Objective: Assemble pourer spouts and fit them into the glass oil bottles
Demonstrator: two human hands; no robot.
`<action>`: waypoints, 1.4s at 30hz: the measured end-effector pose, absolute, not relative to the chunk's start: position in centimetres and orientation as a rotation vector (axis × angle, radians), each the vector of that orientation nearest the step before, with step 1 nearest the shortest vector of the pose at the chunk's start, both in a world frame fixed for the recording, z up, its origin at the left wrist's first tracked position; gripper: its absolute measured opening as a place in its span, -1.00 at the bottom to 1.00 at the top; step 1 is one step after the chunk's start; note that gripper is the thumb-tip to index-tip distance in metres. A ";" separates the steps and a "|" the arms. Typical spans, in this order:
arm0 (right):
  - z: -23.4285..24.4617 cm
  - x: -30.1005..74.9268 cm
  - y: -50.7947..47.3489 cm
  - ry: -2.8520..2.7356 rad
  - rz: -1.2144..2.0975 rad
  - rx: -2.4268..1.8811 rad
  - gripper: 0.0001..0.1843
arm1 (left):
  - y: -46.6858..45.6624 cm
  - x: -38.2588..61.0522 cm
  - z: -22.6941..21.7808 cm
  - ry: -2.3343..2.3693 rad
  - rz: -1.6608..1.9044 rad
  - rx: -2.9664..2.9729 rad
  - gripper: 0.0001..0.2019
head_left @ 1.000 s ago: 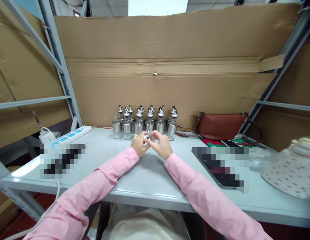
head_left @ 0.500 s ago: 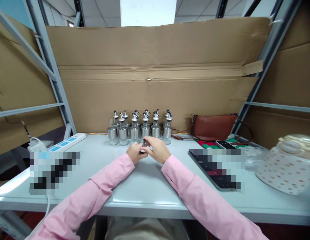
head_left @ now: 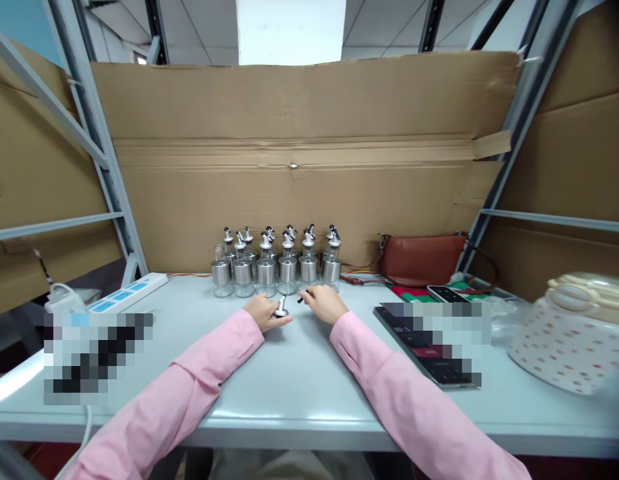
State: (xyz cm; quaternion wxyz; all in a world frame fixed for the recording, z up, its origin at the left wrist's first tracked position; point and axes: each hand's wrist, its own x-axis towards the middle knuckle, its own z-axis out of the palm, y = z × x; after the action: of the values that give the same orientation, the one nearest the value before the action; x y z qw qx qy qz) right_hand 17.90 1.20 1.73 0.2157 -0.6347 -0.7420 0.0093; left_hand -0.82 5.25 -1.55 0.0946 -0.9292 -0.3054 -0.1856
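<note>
My left hand (head_left: 264, 313) grips a silver bottle pourer (head_left: 281, 307), its spout pointing up. Pinched in the fingertips of my right hand (head_left: 323, 302) is a small black cap-like piece (head_left: 300, 300), a little apart from the pourer. Behind the hands stand several glass bottles with steel sleeves (head_left: 288, 269), in rows and topped with pourers. The front bottle at the left end (head_left: 222, 272) shows a bare glass neck.
A white power strip (head_left: 129, 292) lies at the left. On the right are a dark tablet (head_left: 414, 337), a phone (head_left: 446, 294), a brown handbag (head_left: 422, 259) and a dotted white container (head_left: 569, 343). Cardboard (head_left: 299, 200) walls the back of the table (head_left: 289, 393).
My hands have come apart: the right moved off to the right with the black piece, while the left keeps the pourer. The view has tilted slightly.
</note>
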 end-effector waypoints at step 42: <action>0.9 15.9 1.0 -2.037 0.691 -1.019 -0.71 | 4.5 -0.6 -1.8 -0.826 -0.518 -2.797 -0.76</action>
State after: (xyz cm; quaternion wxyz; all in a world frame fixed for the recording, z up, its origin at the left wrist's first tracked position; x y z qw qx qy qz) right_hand 15.88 0.98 0.95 0.3717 -0.3975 -0.7945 0.2695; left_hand -0.61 4.50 -1.78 0.0898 -0.9405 -0.2776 -0.1741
